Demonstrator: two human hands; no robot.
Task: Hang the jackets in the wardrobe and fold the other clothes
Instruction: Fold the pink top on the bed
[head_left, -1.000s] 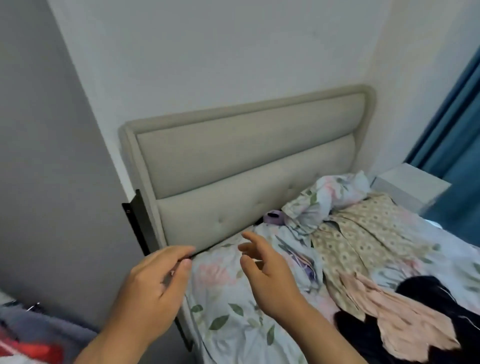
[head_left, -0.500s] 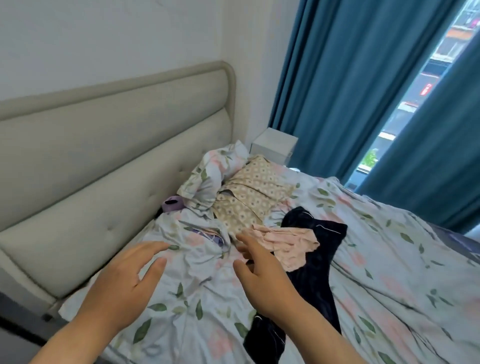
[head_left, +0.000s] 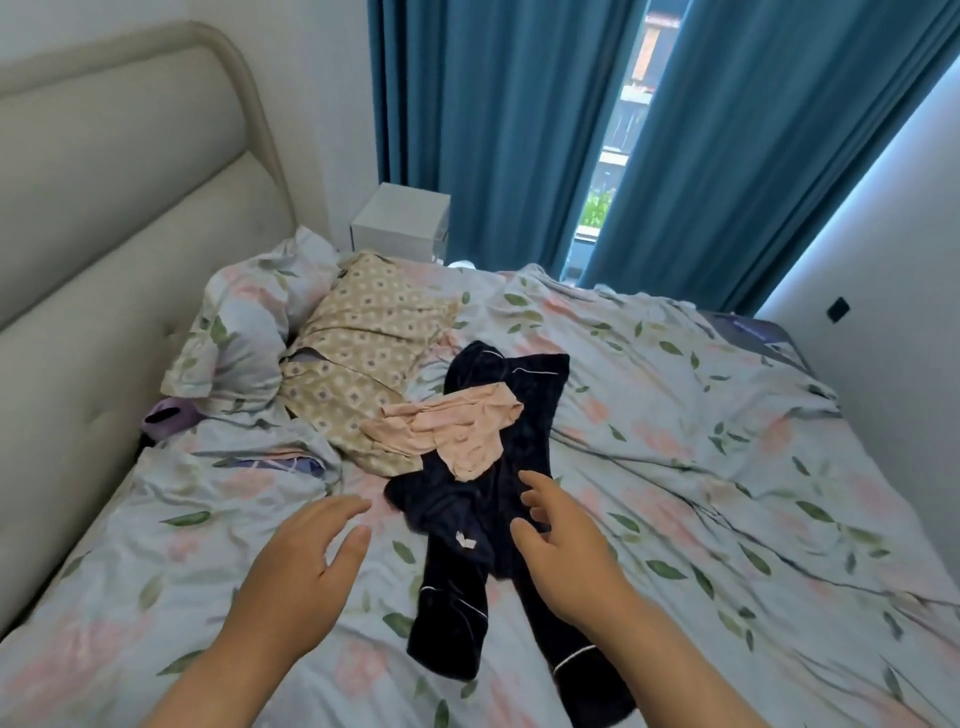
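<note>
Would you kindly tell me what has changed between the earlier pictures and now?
The view swung right, from the headboard towards the curtains. Both hands advanced: the right hand now reaches over the dark garment, the left hand over the floral sheet. Neither took hold of anything. The pink garment and patterned top lie as before.

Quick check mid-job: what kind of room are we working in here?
A bedroom, almost certainly: a bed with a floral sheet, a padded headboard against the wall, and a small white bedside cabinet next to blue curtains.
</note>
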